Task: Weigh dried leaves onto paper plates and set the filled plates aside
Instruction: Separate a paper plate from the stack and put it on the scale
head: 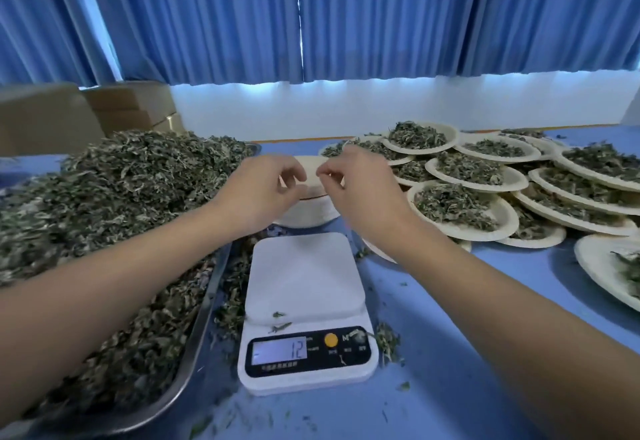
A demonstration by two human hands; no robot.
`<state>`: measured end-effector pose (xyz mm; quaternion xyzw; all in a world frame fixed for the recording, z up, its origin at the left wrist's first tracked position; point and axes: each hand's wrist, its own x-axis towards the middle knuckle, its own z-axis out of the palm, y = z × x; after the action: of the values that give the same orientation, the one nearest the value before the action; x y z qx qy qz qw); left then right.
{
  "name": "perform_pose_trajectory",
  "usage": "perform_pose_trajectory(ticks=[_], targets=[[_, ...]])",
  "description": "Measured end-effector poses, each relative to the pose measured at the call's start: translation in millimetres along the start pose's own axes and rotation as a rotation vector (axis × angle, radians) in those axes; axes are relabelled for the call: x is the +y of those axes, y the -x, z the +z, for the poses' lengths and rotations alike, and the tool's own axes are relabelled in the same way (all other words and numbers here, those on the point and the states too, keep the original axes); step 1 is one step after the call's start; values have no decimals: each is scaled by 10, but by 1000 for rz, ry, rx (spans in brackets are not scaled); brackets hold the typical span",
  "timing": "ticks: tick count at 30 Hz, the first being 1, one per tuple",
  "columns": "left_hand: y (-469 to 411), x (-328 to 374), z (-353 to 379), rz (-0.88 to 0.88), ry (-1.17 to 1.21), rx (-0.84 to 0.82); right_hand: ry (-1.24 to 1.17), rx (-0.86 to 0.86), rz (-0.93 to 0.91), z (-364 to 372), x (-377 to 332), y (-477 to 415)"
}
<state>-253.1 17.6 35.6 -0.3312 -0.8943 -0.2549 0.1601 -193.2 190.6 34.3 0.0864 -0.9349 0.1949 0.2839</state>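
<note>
Done: many filled plates [460, 207], table's right side.
Scale [304, 276]: bare, no plate yet.
L hand [266, 193]: fingers curled over empty-plate stack [308, 214], grip unclear.
R hand [360, 190]: pinches top rim.
Left: big leaf heap [138, 176].

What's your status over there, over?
Left grip and right grip, bare hands, curled at the empty plate stack; hold unclear. Scale without plate, display shows 12. Nothing blocking it.

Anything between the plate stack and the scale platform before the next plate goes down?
Nothing visible does. Left hand and right hand are at the plate stack right behind the scale; its platform is bare except a few leaf scraps at the near edge.
</note>
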Motion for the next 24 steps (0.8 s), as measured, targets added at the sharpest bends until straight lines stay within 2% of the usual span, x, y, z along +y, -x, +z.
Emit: perform_pose_trajectory(ticks=[5,8,14,24], targets=[[-72,-333,4,45,-133,-140,287,-210,-104,187,20,-286],[-147,-442,19,63,-177,-130,420,-249,-221,216,48,-331],[-295,-537,-25,80,56,-195,400,-405,-333,67,98,-432],[-361,-619,-28,98,151,-250,633,-440,-509,41,77,-511]])
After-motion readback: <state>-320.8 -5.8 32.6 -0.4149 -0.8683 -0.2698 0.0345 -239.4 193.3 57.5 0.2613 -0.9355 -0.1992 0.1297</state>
